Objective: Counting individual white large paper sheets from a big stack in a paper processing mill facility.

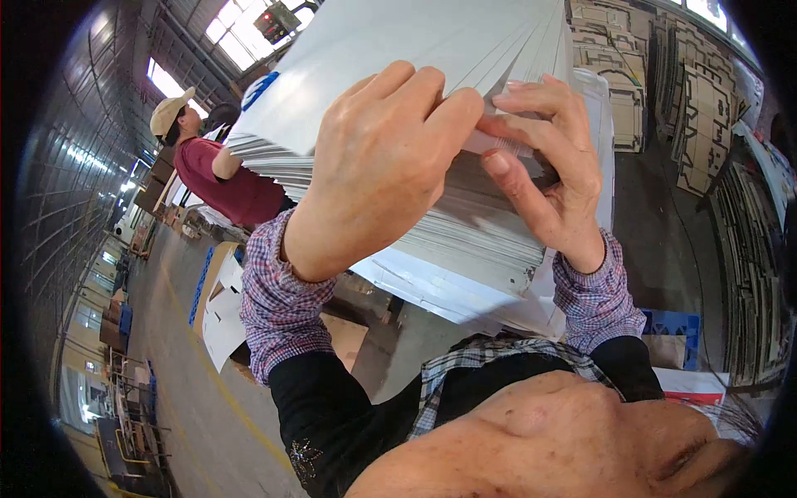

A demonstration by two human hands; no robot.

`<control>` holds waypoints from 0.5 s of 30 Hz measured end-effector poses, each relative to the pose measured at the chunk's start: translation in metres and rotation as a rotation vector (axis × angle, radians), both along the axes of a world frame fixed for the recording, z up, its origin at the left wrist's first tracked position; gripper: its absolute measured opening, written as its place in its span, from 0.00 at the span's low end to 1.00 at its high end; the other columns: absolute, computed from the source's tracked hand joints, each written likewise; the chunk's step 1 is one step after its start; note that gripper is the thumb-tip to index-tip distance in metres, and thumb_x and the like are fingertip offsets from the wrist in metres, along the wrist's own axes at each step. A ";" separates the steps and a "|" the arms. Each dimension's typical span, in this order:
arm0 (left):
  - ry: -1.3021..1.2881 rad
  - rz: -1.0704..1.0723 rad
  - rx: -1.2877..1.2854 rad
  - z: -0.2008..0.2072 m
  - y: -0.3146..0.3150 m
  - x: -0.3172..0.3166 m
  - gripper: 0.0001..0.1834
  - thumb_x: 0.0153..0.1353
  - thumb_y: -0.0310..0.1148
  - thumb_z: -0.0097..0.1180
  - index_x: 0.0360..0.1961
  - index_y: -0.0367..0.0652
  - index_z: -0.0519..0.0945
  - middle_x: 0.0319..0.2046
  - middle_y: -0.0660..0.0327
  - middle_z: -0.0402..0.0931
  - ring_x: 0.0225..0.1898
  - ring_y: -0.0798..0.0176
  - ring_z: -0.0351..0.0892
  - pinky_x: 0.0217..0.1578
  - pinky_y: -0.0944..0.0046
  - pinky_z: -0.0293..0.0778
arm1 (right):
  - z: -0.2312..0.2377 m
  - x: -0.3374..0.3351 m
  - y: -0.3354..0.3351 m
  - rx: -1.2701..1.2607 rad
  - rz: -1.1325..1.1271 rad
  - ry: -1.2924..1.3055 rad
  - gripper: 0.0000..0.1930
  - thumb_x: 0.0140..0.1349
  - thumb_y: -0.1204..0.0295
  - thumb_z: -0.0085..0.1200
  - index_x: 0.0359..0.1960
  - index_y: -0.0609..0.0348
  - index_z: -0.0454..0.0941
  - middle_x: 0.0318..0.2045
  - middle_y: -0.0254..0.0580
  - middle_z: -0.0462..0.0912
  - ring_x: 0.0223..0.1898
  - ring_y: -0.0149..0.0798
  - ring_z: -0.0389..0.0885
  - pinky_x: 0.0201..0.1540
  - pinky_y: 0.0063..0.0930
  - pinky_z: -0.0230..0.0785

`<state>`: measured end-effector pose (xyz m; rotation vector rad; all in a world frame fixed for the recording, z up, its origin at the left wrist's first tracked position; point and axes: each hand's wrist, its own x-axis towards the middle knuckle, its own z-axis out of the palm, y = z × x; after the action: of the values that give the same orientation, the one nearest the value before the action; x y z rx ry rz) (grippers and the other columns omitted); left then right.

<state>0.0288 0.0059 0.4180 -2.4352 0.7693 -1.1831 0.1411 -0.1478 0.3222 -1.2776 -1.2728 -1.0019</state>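
- Grey concrete floor (174, 349) with a yellow line ran down the left of a big shed, with bright windows (241, 33) high in its roof.
- Stacks of cut brown cardboard (706, 124) stood against the right side, well apart from the hands.
- Right in front of the person rose a tall stack of white sheets (465, 224), its grey edges showing in layers, on a white base that sloped down to the right.
- The top sheets (398, 41) of that stack were lifted and tilted up toward the camera, fanned so their thin edges showed at the upper right.
- The left hand (374, 166) lay curled over the near edge of the lifted sheets, fingers bent and closed over them, knuckles toward the camera.
- The right hand (544, 162) met it just beside, fingertips touching the left fingertips; its thumb pressed under a few sheets and its fingers lay on top, pinching them.
- Both wrists wore checked cuffs (278, 303) over black sleeves.
- Another person in a red shirt (228, 178) and a pale cap (170, 112) stood at the far left of the stack, side on to the camera.
- Flat white and brown boxes (224, 307) lay on the floor below the stack, next to a blue pallet edge (199, 286).
- A second blue pallet (672, 328) showed at the lower right, behind the right sleeve.
- Racks or chairs (124, 415) stood far down the left wall, too small to tell apart.
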 end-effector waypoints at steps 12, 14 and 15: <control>0.208 -0.052 -0.111 0.010 0.001 -0.016 0.10 0.53 0.22 0.64 0.38 0.36 0.82 0.30 0.55 0.76 0.31 0.52 0.76 0.31 0.58 0.72 | 0.001 -0.001 -0.002 0.015 0.055 0.073 0.15 0.56 0.69 0.65 0.46 0.57 0.84 0.47 0.46 0.82 0.54 0.48 0.77 0.64 0.50 0.60; 0.196 -0.050 -0.096 0.008 0.003 -0.015 0.10 0.53 0.22 0.63 0.38 0.36 0.82 0.29 0.55 0.76 0.31 0.52 0.76 0.30 0.58 0.72 | 0.003 -0.006 -0.002 0.017 0.056 0.075 0.16 0.56 0.69 0.66 0.46 0.57 0.84 0.47 0.47 0.82 0.53 0.48 0.77 0.62 0.48 0.63; 0.145 -0.058 -0.085 0.007 0.005 -0.012 0.09 0.53 0.22 0.63 0.37 0.36 0.81 0.28 0.56 0.76 0.31 0.53 0.76 0.29 0.59 0.72 | 0.005 -0.012 -0.001 0.069 0.085 0.148 0.16 0.56 0.69 0.66 0.46 0.59 0.83 0.47 0.47 0.81 0.51 0.48 0.76 0.59 0.45 0.65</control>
<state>0.0163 0.0105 0.4254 -2.6079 0.8524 -1.0902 0.1292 -0.1486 0.3269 -1.2124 -1.1593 -0.8672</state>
